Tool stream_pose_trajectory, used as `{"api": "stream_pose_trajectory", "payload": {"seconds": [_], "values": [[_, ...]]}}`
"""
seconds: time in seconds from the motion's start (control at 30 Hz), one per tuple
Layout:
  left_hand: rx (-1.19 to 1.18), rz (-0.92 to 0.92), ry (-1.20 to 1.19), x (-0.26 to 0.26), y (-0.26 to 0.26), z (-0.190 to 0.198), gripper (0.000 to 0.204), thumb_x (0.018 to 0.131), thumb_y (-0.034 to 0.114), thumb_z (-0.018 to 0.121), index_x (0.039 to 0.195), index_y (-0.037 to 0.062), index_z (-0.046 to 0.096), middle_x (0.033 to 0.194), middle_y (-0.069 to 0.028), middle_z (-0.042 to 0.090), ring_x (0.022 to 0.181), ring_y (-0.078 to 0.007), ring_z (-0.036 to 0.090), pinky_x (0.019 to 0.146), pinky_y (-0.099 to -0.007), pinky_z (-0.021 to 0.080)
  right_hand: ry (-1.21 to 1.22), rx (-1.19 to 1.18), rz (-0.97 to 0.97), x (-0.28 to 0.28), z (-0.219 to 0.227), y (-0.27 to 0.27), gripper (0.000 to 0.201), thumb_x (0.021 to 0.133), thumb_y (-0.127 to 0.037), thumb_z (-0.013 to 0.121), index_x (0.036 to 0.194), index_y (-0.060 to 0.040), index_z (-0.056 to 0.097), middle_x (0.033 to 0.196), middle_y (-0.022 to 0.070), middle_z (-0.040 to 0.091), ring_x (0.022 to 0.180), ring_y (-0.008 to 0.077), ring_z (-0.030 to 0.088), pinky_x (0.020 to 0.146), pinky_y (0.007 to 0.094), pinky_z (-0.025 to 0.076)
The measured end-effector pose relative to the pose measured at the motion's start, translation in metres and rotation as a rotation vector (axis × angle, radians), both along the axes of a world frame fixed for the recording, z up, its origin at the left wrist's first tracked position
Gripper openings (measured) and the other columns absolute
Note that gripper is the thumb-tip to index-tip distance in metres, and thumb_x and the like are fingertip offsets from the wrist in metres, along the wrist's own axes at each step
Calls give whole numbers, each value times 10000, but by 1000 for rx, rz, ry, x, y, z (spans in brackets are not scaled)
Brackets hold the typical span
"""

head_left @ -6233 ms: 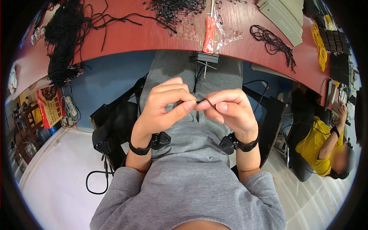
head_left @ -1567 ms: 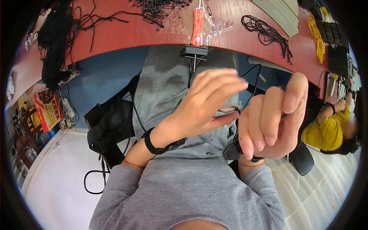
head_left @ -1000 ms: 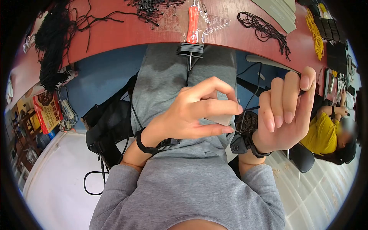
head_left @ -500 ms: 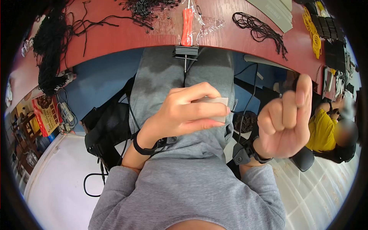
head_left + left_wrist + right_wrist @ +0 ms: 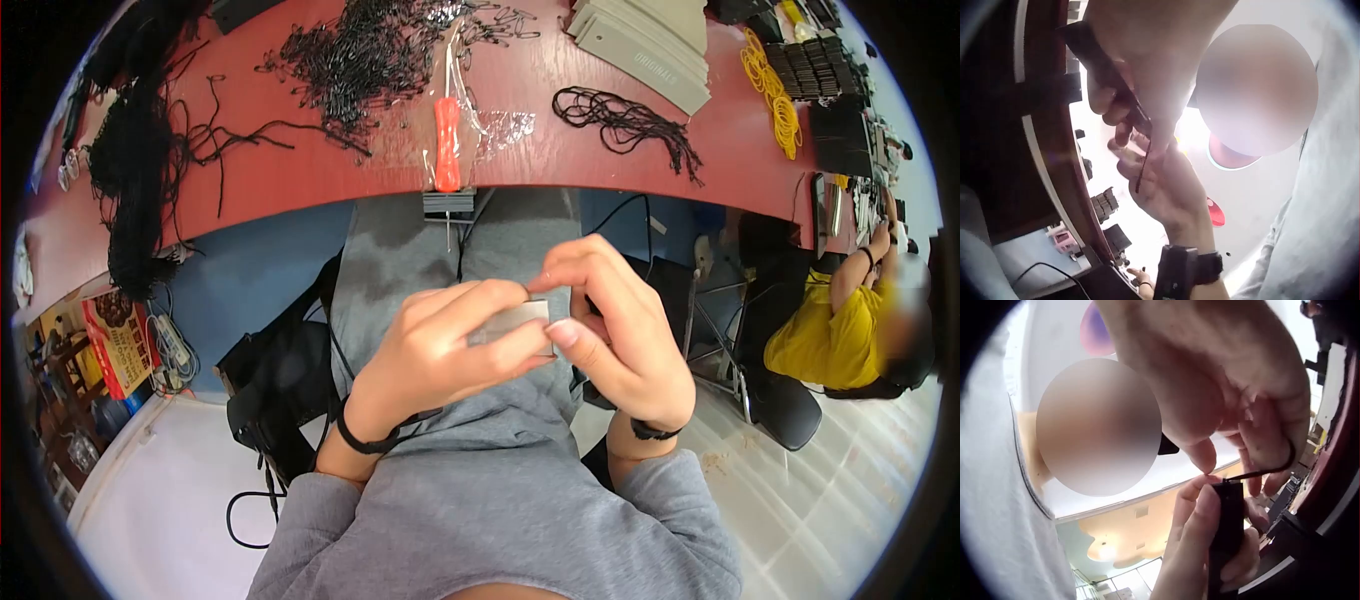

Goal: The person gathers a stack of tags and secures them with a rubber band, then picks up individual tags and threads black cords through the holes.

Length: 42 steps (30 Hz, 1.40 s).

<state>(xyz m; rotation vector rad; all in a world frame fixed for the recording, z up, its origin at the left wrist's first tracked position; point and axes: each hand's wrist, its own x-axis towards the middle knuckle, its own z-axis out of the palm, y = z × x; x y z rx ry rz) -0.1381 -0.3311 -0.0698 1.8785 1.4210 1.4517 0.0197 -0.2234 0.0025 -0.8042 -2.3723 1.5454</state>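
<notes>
My left hand (image 5: 440,340) grips a small flat rectangular piece (image 5: 518,322), light grey in the head view and dark against the light in the right wrist view (image 5: 1229,519). Thumb and fingers lie on opposite sides of it. A thin dark cord (image 5: 1266,472) runs from its end up to the curled fingers of my right hand (image 5: 630,345), which hold it; the exact grip is partly hidden. The right thumb is beside the piece's right edge in the head view. In the left wrist view the cord (image 5: 1144,165) crosses in front of the right palm.
On the red table (image 5: 330,185) are black cords (image 5: 135,190), a pile of black pins (image 5: 350,70), a red-handled tool (image 5: 447,145), looped black cord (image 5: 625,120), grey cards (image 5: 640,60) and yellow cord (image 5: 768,90). A person in yellow (image 5: 825,335) sits at the right.
My right hand has come in from the far right to the end of the piece in my left hand. The head view has shifted, showing more of the table.
</notes>
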Motion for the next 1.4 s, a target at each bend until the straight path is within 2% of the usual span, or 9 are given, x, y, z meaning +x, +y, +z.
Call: {"api": "stream_pose_trajectory", "payload": {"seconds": [0.23, 0.33, 0.37, 0.43, 0.53, 0.63, 0.67, 0.9, 1.4], "values": [[-102, 25, 276, -9, -5, 18, 659, 700, 381, 852, 1156, 68, 494, 1052, -169, 625, 875, -303, 664, 696, -367, 555, 27, -89, -92, 6, -3, -4, 135, 879, -67, 678, 915, -8, 563, 667, 73, 591, 560, 153, 573, 527, 277, 438], [32, 408, 375, -25, -8, 17, 936, 652, 562, 840, 1337, 93, 407, 1350, -220, 391, 1198, -387, 497, 940, -516, 457, 124, 93, -533, 30, 12, 16, 101, 910, -94, 649, 929, -15, 588, 696, -3, 548, 568, 60, 480, 502, 219, 372], [340, 556, 376, -33, 1, 7, 832, 752, 591, 751, 1344, 70, 487, 1278, -192, 480, 1105, -352, 543, 918, -433, 472, 255, 129, -807, 37, 12, 25, 105, 930, -116, 634, 942, -18, 599, 714, -21, 529, 574, 40, 448, 500, 203, 353], [275, 657, 191, -46, -10, 6, 778, 842, 534, 693, 1361, 13, 438, 1303, -210, 436, 1185, -353, 503, 943, -427, 473, 460, 106, -907, 73, 12, 64, 152, 969, -167, 599, 980, -17, 620, 751, -22, 518, 619, 36, 448, 537, 181, 364], [179, 676, 80, -47, -7, 1, 693, 875, 468, 676, 1349, 11, 460, 1324, -212, 423, 1198, -339, 487, 972, -428, 437, 243, 344, -1187, 99, -13, 116, 264, 996, -232, 566, 1105, 6, 602, 886, 28, 593, 786, 53, 533, 638, 201, 446], [110, 603, 150, -46, -6, -3, 588, 877, 376, 687, 1304, 9, 518, 1309, -203, 453, 1170, -320, 493, 988, -425, 400, -398, 881, -1078, 114, -46, 148, 497, 991, -365, 556, 1220, 76, 540, 1141, 194, 605, 1090, 303, 565, 986, 376, 437], [75, 603, 153, -44, -6, -3, 542, 866, 341, 695, 1273, 13, 551, 1289, -193, 474, 1158, -314, 491, 989, -425, 391, -347, 978, -1051, 117, -51, 152, 533, 958, -377, 604, 1239, 71, 538, 1196, 224, 588, 1175, 361, 517, 1051, 401, 365], [-53, 557, 107, -40, -6, 1, 312, 878, 209, 671, 1128, 23, 655, 1222, -149, 543, 1098, -279, 529, 962, -395, 416, -25, 727, -537, 2, -30, 80, 167, 781, -129, 763, 910, -56, 685, 990, 89, 617, 897, 250, 601, 776, 327, 479], [-114, 534, 106, -42, -5, 1, 215, 908, 172, 616, 1036, 16, 692, 1159, -126, 588, 1077, -266, 549, 959, -385, 423, -40, 822, -393, -33, -50, 91, 119, 804, -109, 727, 914, -118, 682, 1033, 23, 602, 947, 218, 568, 867, 385, 406]]}}
